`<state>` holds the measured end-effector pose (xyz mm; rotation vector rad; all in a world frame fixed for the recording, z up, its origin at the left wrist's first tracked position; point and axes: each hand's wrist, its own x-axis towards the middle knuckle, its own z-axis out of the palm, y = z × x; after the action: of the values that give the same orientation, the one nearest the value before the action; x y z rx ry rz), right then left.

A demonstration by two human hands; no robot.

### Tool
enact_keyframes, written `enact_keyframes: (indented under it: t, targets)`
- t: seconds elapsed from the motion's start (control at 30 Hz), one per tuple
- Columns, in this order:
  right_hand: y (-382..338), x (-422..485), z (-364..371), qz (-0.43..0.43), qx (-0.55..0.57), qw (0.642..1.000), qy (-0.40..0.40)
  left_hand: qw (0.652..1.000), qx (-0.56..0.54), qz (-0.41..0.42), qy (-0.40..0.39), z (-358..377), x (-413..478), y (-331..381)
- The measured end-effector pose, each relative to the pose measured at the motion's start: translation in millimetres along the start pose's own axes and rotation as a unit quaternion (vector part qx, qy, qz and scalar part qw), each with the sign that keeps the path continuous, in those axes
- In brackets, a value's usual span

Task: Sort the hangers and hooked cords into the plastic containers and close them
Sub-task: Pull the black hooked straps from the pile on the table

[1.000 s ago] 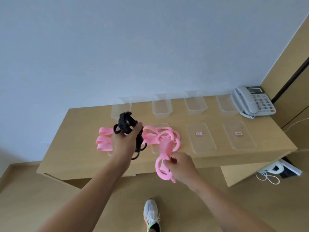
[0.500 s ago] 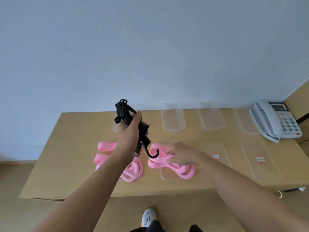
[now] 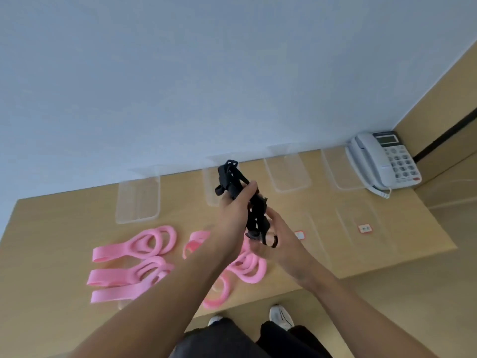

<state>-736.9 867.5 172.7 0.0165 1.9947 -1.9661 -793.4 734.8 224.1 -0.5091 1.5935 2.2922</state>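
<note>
Sorting step: left hand (image 3: 233, 213) clenches the black hooked cords (image 3: 254, 205) above the table (image 3: 64, 228). Right hand (image 3: 282, 241) meets their lower hook; grasp unclear. Next, likely: lower them into an open container (image 3: 138, 200).

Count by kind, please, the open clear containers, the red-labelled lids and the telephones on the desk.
Open clear containers: 4
Red-labelled lids: 2
Telephone: 1
Total: 7

Bare forearms (image 3: 167, 293); black trousers (image 3: 222, 341); white sneakers (image 3: 281, 317).
</note>
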Motion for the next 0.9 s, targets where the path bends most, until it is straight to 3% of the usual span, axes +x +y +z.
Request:
enact_keyframes:
  t: [0.1, 0.23, 0.37, 0.43, 0.5, 0.6, 0.7, 0.73, 0.8, 0.9]
  targets:
    - [1, -13, -28, 0.030, -0.027, 0.994, 0.098, 0.999, 0.012, -0.030, -0.006, 34, 5, -30]
    - [7, -31, -87, 0.089, -0.058, 0.988, 0.116, 0.991, -0.024, -0.130, 0.030, 55, 17, -67]
    - [18, -31, -136, 0.119, -0.209, 0.966, 0.097, 0.951, -0.023, -0.300, 0.063, 73, 23, -96]
    - [25, -26, -147, 0.124, -0.281, 0.944, 0.123, 0.944, 0.020, -0.326, 0.041, 80, 24, -104]
    - [29, -21, -153, 0.122, -0.325, 0.929, 0.130, 0.945, 0.148, -0.288, 0.036, 81, 27, -112]
    - [37, -19, -154, 0.140, -0.427, 0.892, 0.044, 0.919, 0.369, -0.120, 0.064, 77, 24, -121]
    - [42, -24, -153, 0.137, -0.574, 0.807, 0.013, 0.804, 0.593, 0.029, 0.045, 66, 11, -123]
    - [42, -26, -152, 0.116, -0.590, 0.799, 0.029, 0.769, 0.634, 0.073, 0.032, 60, 6, -126]
    - [43, -28, -150, 0.038, -0.595, 0.801, 0.051, 0.733, 0.668, 0.131, 0.023, 48, -6, -129]
    - [41, -28, -131, -0.063, -0.565, 0.823, 0.000, 0.730, 0.659, 0.171, 0.054, 31, -27, -126]
